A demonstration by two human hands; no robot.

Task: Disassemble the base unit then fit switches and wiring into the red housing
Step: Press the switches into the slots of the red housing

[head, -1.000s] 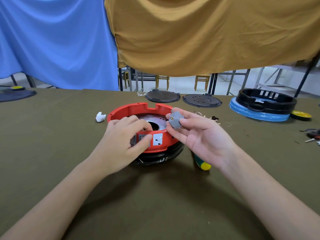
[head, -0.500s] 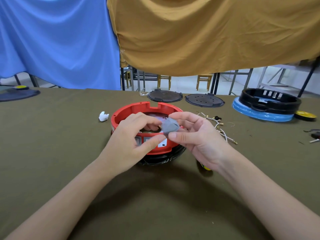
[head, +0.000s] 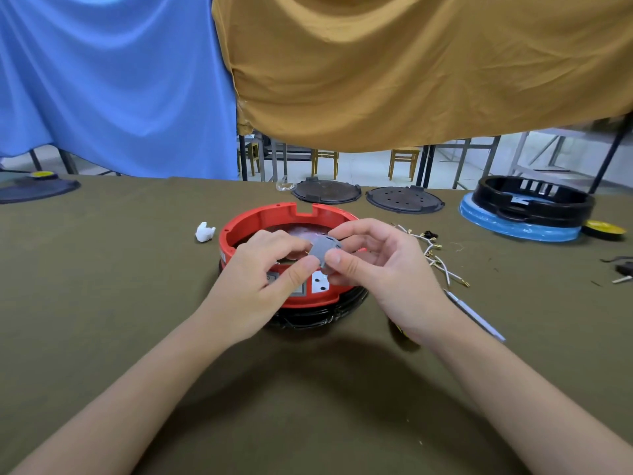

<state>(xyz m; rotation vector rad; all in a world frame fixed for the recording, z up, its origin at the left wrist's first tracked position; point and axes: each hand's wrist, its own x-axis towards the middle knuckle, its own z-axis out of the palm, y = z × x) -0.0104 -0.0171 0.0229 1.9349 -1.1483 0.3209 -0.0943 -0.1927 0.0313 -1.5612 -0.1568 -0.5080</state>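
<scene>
The round red housing (head: 274,214) sits on a black base ring (head: 315,318) at the middle of the olive table. Its front panel shows a white plate with two holes (head: 320,282). Just above the housing's front rim, both hands hold a small grey switch block (head: 323,250). My right hand (head: 383,272) pinches it between thumb and fingers. My left hand (head: 263,279) pinches its left edge with thumb and fingertips. A bundle of white wires with brass terminals (head: 435,258) lies on the table right of the housing.
A white crumpled scrap (head: 204,232) lies left of the housing. Two dark round plates (head: 325,192) (head: 404,200) and a black ring on a blue disc (head: 527,207) stand at the back. A screwdriver (head: 474,315) lies under my right wrist. Small tools (head: 621,269) sit at far right.
My left hand has left the housing's front panel and risen to the grey switch block. My right hand has turned the block and brought it lower and closer to the left hand.
</scene>
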